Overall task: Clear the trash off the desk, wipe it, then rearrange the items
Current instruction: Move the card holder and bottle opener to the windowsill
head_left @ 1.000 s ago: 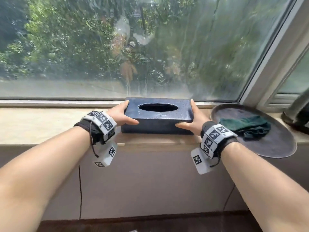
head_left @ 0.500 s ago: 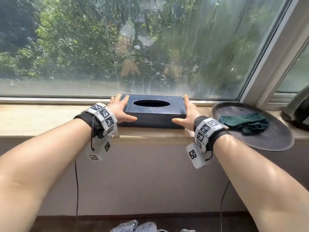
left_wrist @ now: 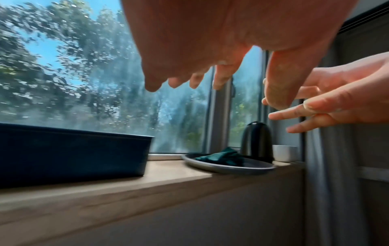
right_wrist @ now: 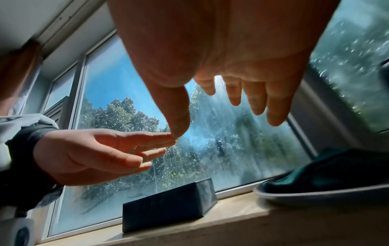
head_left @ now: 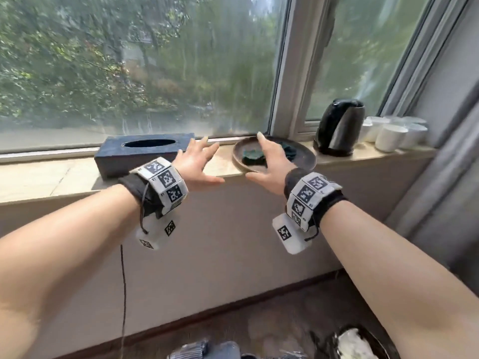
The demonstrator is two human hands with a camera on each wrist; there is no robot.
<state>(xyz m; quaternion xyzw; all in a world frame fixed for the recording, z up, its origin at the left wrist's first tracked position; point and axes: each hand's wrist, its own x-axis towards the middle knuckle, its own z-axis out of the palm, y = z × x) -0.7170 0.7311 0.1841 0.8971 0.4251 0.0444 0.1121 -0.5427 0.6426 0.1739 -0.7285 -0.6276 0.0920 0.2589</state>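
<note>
— Both hands are hovering in the air over the windowsill (head_left: 77,177), holding nothing. Her left hand (head_left: 195,161) is floating with its fingers spread and straight, just right of the tissue box (head_left: 143,154) and not touching it.

— And the right hand (head_left: 269,161)?

— It is hanging above the near rim of the round tray (head_left: 305,156), fingers loosely extended and thumb pointing toward the other hand. From the right wrist camera, the fingers (right_wrist: 258,99) are showing apart against the glass, well above the tray's edge (right_wrist: 315,194).

— Where is the tissue box sitting?

— It is resting flat on the sill, right against the window frame, with its oval opening facing up. The left wrist view is showing its dark side wall (left_wrist: 73,154) standing on the ledge, a bare strip of sill between it and the tray (left_wrist: 229,168).

— What is lying in the tray?

— A crumpled dark green cloth (head_left: 255,155) is lying in it, partly hidden behind the right hand. Beyond the tray, a black kettle (head_left: 339,125) is standing upright on the sill, and white cups (head_left: 391,137) are clustering just to its right.

— Anything lower down?

— A thin cable (head_left: 124,281) is running down the wall under the ledge, and blurred objects are sitting at the bottom edge, too unclear to name.
</note>
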